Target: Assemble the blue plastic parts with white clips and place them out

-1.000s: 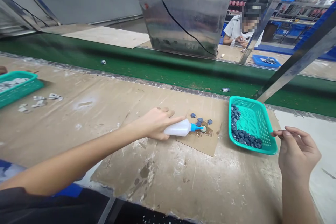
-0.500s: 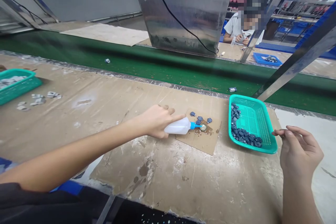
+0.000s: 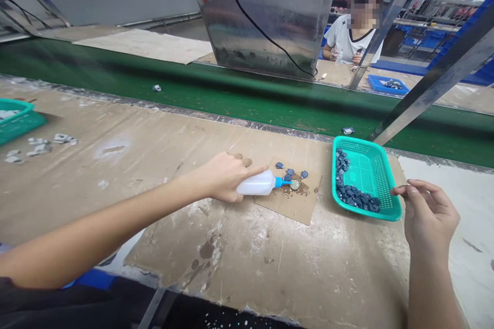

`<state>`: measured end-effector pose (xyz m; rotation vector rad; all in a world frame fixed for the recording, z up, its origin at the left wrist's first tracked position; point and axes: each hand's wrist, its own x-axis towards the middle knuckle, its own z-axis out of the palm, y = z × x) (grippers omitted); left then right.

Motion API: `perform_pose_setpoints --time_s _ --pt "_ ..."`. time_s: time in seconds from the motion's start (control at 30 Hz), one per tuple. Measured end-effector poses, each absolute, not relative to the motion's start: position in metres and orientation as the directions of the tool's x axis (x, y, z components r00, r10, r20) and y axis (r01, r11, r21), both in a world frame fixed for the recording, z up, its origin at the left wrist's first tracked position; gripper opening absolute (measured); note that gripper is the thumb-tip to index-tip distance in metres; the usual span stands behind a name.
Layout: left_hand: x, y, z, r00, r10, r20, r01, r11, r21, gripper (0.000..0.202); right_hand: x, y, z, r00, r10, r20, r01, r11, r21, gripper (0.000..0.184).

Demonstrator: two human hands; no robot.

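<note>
My left hand (image 3: 224,177) is wrapped round a small white squeeze bottle (image 3: 257,184) with a blue nozzle. The nozzle tip rests at a round glue-covered spot (image 3: 295,184) on a brown cardboard scrap (image 3: 295,205). A few small dark blue parts (image 3: 290,170) lie on the scrap just beyond the nozzle. My right hand (image 3: 428,216) hovers by the near right corner of a teal mesh basket (image 3: 370,172), fingers curled loosely with thumb and forefinger close together; I cannot make out anything between them. Several dark blue parts (image 3: 353,196) lie along the basket's left and near sides.
A green conveyor belt (image 3: 239,97) runs behind the bench with two stray parts on it. A steel box (image 3: 266,15) and a slanted metal bar (image 3: 432,82) stand beyond. Another teal basket (image 3: 15,121) and loose white parts (image 3: 38,144) sit far left. A person sits opposite.
The view has drifted slightly right and down. My left hand keeps the bottle nozzle at the same spot. My right hand has edged a little towards the basket.
</note>
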<state>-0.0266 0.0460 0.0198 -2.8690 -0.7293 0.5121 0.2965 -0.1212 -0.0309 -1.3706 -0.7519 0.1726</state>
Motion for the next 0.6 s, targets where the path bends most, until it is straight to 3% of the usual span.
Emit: perform_pose_setpoints --time_s 0.13,0.2,0.3,0.43,0.6 --pt "-0.030 0.048 0.019 0.829 0.491 -0.268 0.463 -0.871 -0.164 0.070 0.301 -0.117 -0.039 0.621 0.735 0.273 0.440 -0.038 -0.897 0.020" --pt "-0.034 0.052 0.019 0.839 0.484 -0.248 0.472 -0.874 -0.110 0.070 0.300 -0.112 -0.040 0.475 0.855 0.208 0.600 -0.142 -0.787 0.024" --pt "-0.044 0.060 0.018 0.853 0.489 -0.183 0.503 -0.863 0.039 0.069 0.296 -0.099 -0.036 0.223 0.973 0.050 0.830 -0.163 -0.533 0.028" --pt "-0.065 0.071 0.012 0.799 0.601 -0.025 0.578 -0.756 0.307 0.064 0.290 -0.085 -0.026 0.116 0.979 -0.167 0.931 -0.165 -0.325 0.029" --pt "-0.096 0.081 -0.003 0.458 0.874 0.160 0.643 -0.451 0.619 0.072 0.292 -0.078 -0.023 0.086 0.977 -0.197 0.958 -0.135 -0.253 0.025"
